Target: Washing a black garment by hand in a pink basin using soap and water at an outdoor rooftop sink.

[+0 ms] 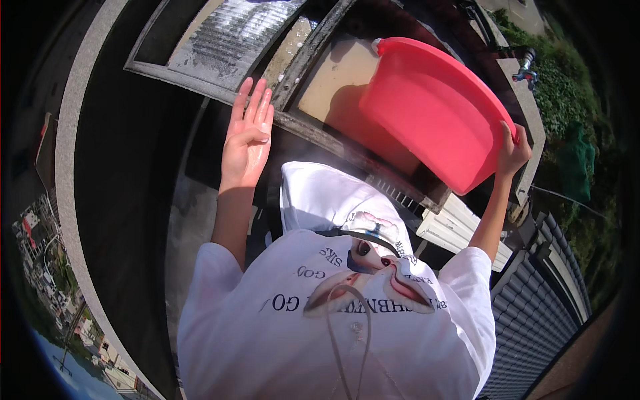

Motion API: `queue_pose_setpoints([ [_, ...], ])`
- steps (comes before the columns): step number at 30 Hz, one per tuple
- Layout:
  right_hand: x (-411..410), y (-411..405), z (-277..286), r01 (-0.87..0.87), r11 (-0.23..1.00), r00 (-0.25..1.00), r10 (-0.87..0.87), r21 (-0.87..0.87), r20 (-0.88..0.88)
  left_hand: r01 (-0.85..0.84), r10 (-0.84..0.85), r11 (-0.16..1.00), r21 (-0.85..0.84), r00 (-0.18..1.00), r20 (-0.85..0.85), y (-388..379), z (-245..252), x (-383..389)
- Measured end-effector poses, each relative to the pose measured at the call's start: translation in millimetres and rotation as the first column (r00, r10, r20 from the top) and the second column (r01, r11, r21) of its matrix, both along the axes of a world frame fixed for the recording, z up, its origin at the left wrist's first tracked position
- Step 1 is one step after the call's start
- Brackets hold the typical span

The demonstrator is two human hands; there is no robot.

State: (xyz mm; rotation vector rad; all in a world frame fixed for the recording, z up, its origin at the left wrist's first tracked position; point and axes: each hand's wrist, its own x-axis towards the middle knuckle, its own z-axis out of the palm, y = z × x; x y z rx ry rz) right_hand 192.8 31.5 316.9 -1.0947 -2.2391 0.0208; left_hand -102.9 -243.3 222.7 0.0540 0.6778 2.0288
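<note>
My right hand (pixel 515 149) grips the rim of a red plastic basin (pixel 435 110) at its right side. The basin is tilted, and its hollow inside faces me, with nothing seen in it. It hangs over the tan-floored right compartment (pixel 337 75) of a laundry sink and throws a shadow there. My left hand (pixel 248 135) is raised near the sink's front rim (pixel 175 77), palm showing, wet and holding nothing. Its fingers are extended and the thumb is bent across the palm. A ridged washboard slab (pixel 225 42), wet in places, lies beyond it.
A metal tap (pixel 525 75) with a red-marked handle sticks out at the upper right. Below the basin lies a white ribbed panel (pixel 455 225). Dark roof tiles (pixel 535 300) slope away on the right. A pale-topped parapet (pixel 67 150) curves along the left, with buildings far below.
</note>
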Motion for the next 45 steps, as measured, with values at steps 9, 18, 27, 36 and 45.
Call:
queue_pose_setpoints([
  [9, 89, 4, 5, 0.035, 0.921, 0.753, -0.280, -0.388, -0.596, -0.078, 0.075, 0.997, 0.028, 0.993, 0.093, -8, -3, -5],
  [18, 106, -12, -24, 0.249, 0.857, 0.507, -0.513, -0.452, -0.692, -0.068, 0.049, 0.993, 0.093, 0.980, 0.194, -15, -12, -18],
  [27, 77, -26, -39, 0.176, 0.766, 0.196, -0.643, -0.619, -0.740, -0.122, 0.093, 0.985, 0.121, 0.970, 0.224, -31, -18, -27],
  [36, 32, -23, -30, 0.329, 0.937, 0.640, -0.310, -0.113, -0.703, -0.110, 0.080, 0.989, 0.094, 0.956, 0.282, -37, -24, -27],
  [45, -22, -69, -67, 0.084, 0.884, 0.995, -0.049, 0.460, -0.086, -0.038, 0.043, 0.999, -0.033, 0.984, 0.171, -30, -11, -37],
])
